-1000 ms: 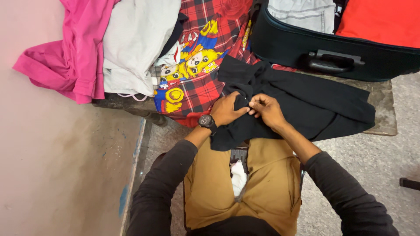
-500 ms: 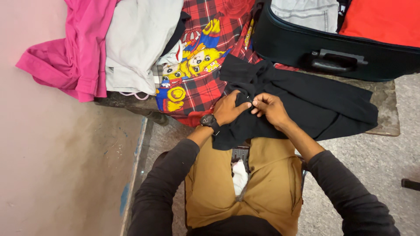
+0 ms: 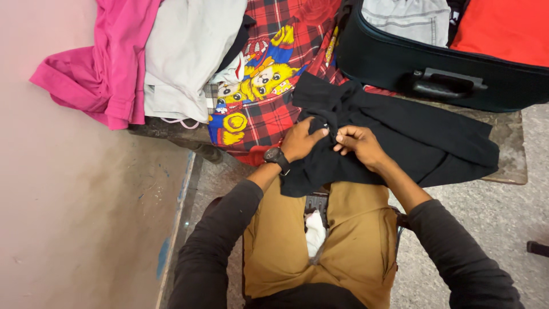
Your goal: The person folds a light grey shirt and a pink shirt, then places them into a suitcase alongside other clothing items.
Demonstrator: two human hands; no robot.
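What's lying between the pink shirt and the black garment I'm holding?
In the head view, a folded light grey garment lies beside the pink shirt, then a red plaid cartoon-print cloth reaches the black garment that both hands pinch.

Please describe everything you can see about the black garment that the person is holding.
The black garment looks like soft, plain fabric, crumpled rather than folded. It lies spread across a bench, reaching right below the suitcase, and its near edge hangs over the person's tan trousers. Its upper left part overlaps the plaid cloth. The left hand and the right hand both pinch a small fold near its middle, fingers close together.
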